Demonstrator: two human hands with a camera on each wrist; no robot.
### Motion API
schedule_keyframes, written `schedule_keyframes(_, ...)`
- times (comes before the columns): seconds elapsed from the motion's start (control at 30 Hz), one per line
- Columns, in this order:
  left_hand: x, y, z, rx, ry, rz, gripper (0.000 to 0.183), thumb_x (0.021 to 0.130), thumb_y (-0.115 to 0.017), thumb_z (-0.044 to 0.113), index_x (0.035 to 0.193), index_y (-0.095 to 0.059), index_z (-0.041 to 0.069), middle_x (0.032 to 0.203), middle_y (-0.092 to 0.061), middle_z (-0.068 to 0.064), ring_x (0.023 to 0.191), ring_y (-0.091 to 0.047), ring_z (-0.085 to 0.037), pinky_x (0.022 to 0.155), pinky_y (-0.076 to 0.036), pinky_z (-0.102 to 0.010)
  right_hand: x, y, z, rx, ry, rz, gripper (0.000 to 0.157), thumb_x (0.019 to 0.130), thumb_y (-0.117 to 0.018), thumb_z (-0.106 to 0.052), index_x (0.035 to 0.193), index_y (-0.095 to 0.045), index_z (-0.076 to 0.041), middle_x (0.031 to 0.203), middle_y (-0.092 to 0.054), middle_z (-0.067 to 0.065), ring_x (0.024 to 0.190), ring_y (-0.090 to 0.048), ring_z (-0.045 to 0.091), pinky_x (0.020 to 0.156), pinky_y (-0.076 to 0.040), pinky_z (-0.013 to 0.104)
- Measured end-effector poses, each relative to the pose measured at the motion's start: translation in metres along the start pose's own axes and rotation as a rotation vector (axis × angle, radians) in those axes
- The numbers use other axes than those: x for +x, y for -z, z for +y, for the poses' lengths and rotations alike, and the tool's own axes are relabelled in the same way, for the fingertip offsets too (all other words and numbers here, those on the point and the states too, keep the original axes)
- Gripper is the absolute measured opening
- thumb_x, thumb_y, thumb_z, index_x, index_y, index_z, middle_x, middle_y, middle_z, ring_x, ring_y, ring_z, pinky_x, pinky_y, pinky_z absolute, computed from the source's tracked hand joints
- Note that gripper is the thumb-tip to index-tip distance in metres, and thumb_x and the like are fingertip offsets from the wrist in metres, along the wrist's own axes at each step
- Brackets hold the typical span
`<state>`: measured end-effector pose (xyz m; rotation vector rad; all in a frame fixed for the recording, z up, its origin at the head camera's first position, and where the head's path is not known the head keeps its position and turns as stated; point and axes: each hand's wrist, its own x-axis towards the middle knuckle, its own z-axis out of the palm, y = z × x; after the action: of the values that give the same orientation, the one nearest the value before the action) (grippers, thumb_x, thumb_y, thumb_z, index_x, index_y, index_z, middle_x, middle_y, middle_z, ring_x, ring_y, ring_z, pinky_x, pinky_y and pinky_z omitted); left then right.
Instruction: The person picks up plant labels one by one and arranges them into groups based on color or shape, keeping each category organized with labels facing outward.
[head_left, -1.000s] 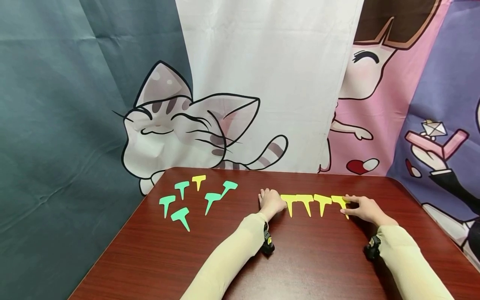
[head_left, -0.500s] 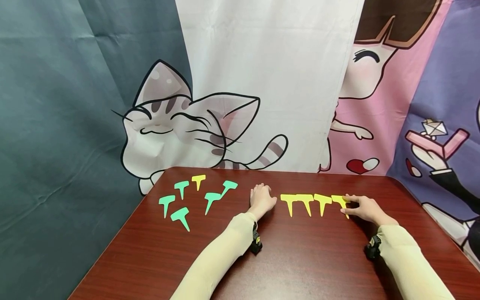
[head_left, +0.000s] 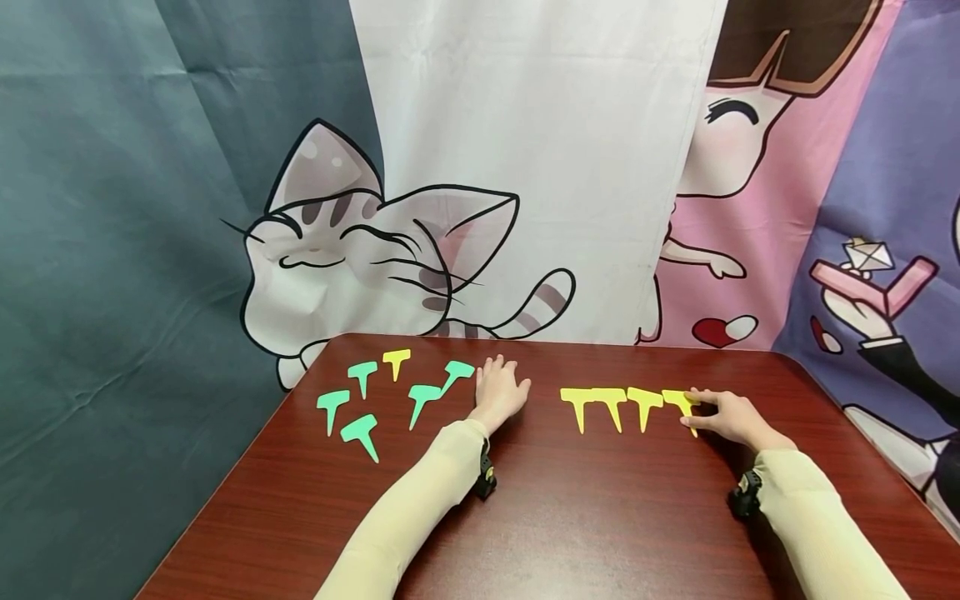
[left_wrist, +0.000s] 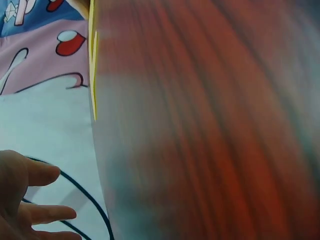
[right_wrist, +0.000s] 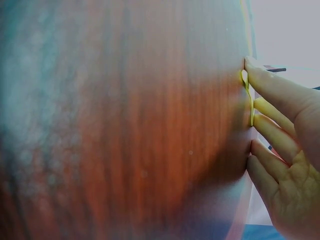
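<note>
My left hand is over the table just right of a green T-shaped plant label, fingers spread. In the left wrist view its thumb and fingers show nothing between them. At the right, my right hand touches the rightmost yellow plant label with its thumb and fingertips. The right wrist view shows that yellow label edge-on, flat on the table under extended fingers. Several yellow labels make a row left of it, heads level and stems toward me.
On the left of the brown table lie several green labels, loosely scattered. A lone yellow label lies behind them. A printed curtain hangs behind the table's far edge.
My left hand has moved left from the yellow row toward the green labels, and its fingers have spread. My right hand stays on the rightmost yellow label.
</note>
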<state>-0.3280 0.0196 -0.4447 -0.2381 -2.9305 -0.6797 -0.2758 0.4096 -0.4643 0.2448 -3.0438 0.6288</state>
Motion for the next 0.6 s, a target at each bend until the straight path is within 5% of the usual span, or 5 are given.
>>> schedule_keyframes(0.6,0.014,0.022,-0.058,0.1,0.04,0.018,0.05,0.096,-0.05,0.035,0.138,-0.048,0.007,0.15,-0.035,-0.018,0.143,-0.023,-0.036,0.116,-0.019,-0.051,-0.002,0.001,-0.001,0.003,0.004,0.013,0.073,0.077,-0.074,-0.045,0.13,-0.055,0.001,0.132,-0.047,0.033,0.123,-0.04,0.055,0.095,-0.032,0.068)
